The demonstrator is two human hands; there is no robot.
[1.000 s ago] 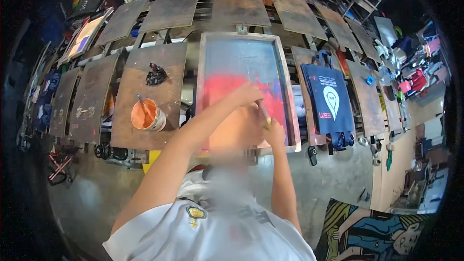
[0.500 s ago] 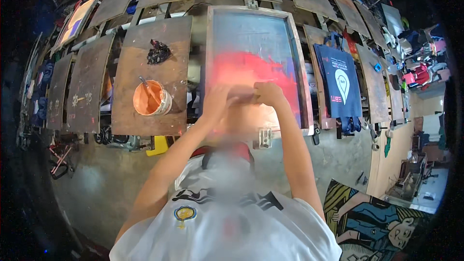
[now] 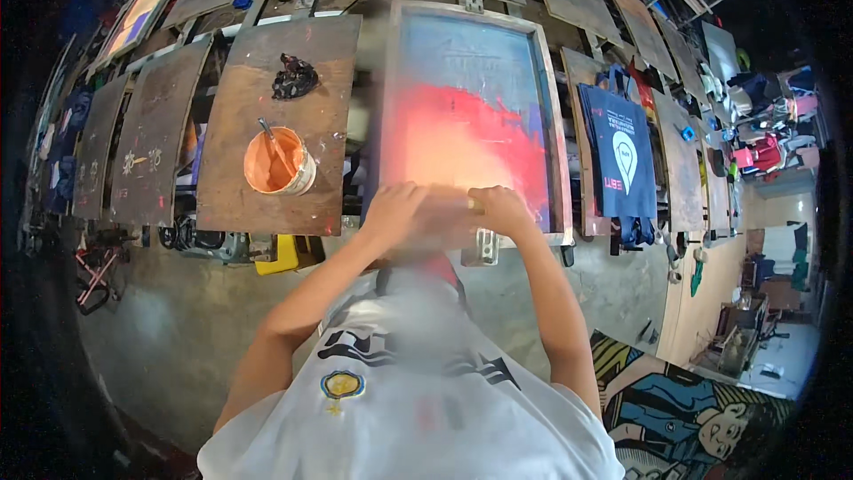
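Head view, the only one supplied: your framed screen (image 3: pixel 553 116) lies flat in front of you, its long sides running away from your body, with red-orange ink (image 3: pixel 462 129) spread over the middle and near part of the mesh. Metal hardware (image 3: pixel 472 3) sits at the far edge, presumably to keep the frame located. Your right hand (image 3: pixel 503 208) is at the near end, fingers curled around the pale end of a blurred bar-like tool (image 3: pixel 449 204). Your left hand (image 3: pixel 397 210) bends over the other side; blur hides its contact, so whether it grasps the bar cannot be confirmed. The spacing of your hands suggests that pressure is to be shared across the bar's width. A bucket of orange ink (image 3: pixel 305 180) stands on the wooden board (image 3: pixel 231 107) to your left, apparently for easy reach, its stirrer (image 3: pixel 269 132) leaning on the rim, handle upward. A crumpled black bundle (image 3: pixel 294 77) lies beyond it. Right of the frame, a dark blue bag (image 3: pixel 625 160) lies flat, print upward, possibly to keep it unsmudged.
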